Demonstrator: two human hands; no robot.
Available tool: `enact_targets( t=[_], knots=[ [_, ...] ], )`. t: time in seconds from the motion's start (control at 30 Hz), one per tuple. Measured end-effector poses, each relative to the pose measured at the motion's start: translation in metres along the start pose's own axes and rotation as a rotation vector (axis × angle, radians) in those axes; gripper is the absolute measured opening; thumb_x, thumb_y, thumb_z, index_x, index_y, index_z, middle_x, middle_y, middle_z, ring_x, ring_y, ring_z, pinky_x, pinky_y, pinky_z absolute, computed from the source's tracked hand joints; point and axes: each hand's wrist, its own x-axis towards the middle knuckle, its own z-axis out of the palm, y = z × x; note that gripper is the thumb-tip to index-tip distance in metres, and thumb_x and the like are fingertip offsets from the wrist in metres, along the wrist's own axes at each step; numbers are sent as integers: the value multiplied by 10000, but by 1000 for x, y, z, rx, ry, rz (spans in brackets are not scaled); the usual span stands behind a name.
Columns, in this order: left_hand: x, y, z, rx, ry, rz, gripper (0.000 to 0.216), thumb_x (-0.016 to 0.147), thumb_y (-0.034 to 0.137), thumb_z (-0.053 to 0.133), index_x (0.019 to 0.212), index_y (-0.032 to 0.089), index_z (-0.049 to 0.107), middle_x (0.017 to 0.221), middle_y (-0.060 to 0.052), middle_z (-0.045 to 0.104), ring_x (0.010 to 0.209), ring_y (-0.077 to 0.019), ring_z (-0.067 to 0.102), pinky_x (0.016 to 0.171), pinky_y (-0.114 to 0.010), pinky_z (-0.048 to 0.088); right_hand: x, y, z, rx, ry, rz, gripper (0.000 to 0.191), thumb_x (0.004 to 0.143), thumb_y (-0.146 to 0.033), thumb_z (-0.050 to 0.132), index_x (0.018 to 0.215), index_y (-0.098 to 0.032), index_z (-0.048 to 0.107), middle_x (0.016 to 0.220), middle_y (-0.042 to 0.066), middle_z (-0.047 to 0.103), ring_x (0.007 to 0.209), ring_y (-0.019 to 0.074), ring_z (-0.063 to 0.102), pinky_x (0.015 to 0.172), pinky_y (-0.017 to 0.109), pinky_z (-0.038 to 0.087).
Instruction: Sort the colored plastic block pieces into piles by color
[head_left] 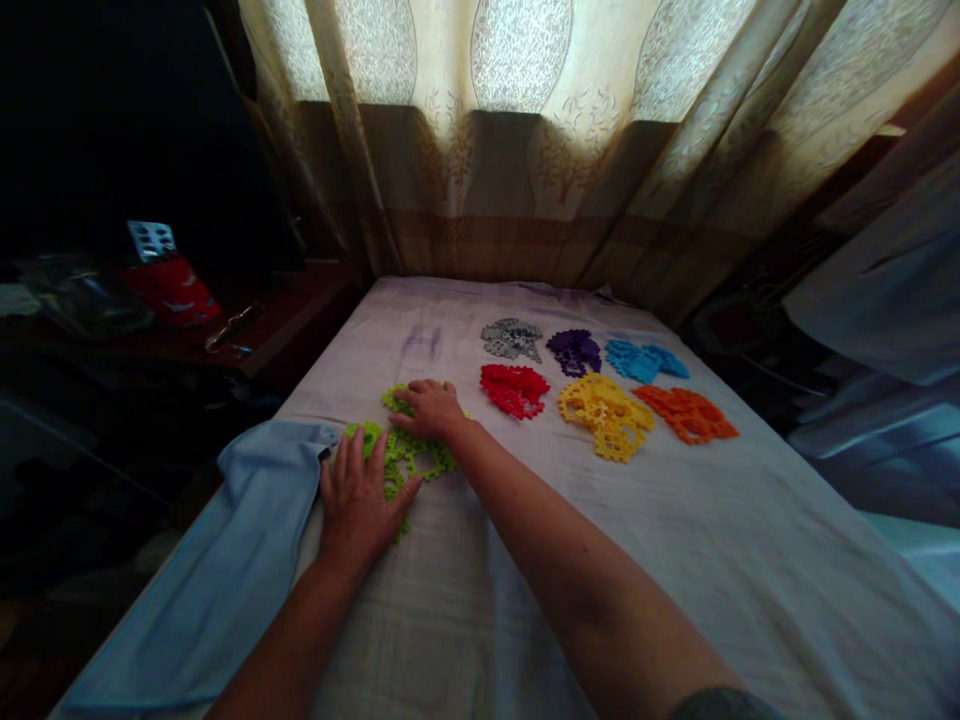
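A heap of lime-green plastic pieces (415,457) lies on the pale bed sheet (525,560). My left hand (363,497) rests flat on the near side of the heap, fingers stretched out and apart. My right hand (429,408) lies on the far side of the same heap, fingers curled down over the pieces. To the right sit separate heaps by colour: red (514,389), yellow (607,414), orange (687,414), grey (512,339), purple (574,351) and blue (643,360).
A light blue cloth (225,570) lies along the bed's left edge. A dark side table (247,330) at the left holds a red object (171,289) and clutter. A patterned curtain (525,150) hangs behind the bed. More fabric (885,290) is at the right.
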Motion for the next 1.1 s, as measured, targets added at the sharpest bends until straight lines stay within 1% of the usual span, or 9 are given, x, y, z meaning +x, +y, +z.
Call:
enact_targets(
  t=[0.13,0.27,0.37,0.5,0.67,0.8,0.9,1.0,1.1],
  knots=[
    [2,0,2,-50,-8,7,687,886,570,525,1427,148,487,1537,-240,405,1448,-423,317,1146,-647,255,-25,5,1,41,46,20,396,964,-509,496,1274,-317,652,1414,70,581,1329,244,484,1091,506,330],
    [5,3,6,-86,-16,28,642,899,531,510,1426,166,492,1529,-231,423,1440,-421,331,1126,-661,278,-54,11,4,53,109,50,359,969,-466,501,1244,-312,673,1379,65,609,1297,223,514,1097,475,321],
    [7,11,8,-96,-38,60,620,900,518,523,1419,178,501,1534,-219,425,1443,-401,342,1127,-634,300,-74,15,5,63,138,76,350,965,-437,514,1251,-310,671,1364,67,620,1285,221,525,1098,454,326],
    [9,25,10,-137,-71,157,626,889,531,552,1408,183,509,1534,-200,432,1442,-372,361,1143,-569,327,-101,25,2,82,160,100,359,952,-391,545,1278,-293,660,1351,80,631,1274,228,538,1080,441,351],
    [11,42,14,-181,-89,249,614,893,527,556,1401,185,515,1530,-194,433,1437,-366,369,1154,-571,316,-135,38,2,86,215,146,311,942,-369,574,1212,-280,698,1310,87,656,1238,236,569,1076,447,365],
    [14,56,16,-258,-109,360,584,903,495,553,1399,190,517,1531,-182,435,1435,-337,384,1165,-543,330,-161,53,5,122,313,190,296,917,-323,597,1180,-254,713,1318,96,658,1225,232,586,1076,426,399],
    [17,64,17,-348,-107,431,561,919,484,533,1391,183,520,1537,-179,425,1443,-309,380,1175,-517,343,-181,70,2,194,442,231,294,910,-268,556,1145,-222,727,1299,98,675,1215,217,601,1088,400,417],
    [20,65,17,-419,-67,395,532,939,482,496,1371,172,530,1529,-178,433,1440,-287,390,1182,-492,348,-204,89,-5,290,557,330,323,905,-256,496,1124,-215,731,1244,89,706,1185,212,622,1064,393,453],
    [22,57,18,-455,-28,297,511,960,486,444,1347,166,543,1481,-181,487,1399,-278,449,1172,-491,363,-228,102,-13,349,543,464,317,902,-301,470,1046,-237,744,1097,65,755,1014,211,682,918,370,531]
  ],
)
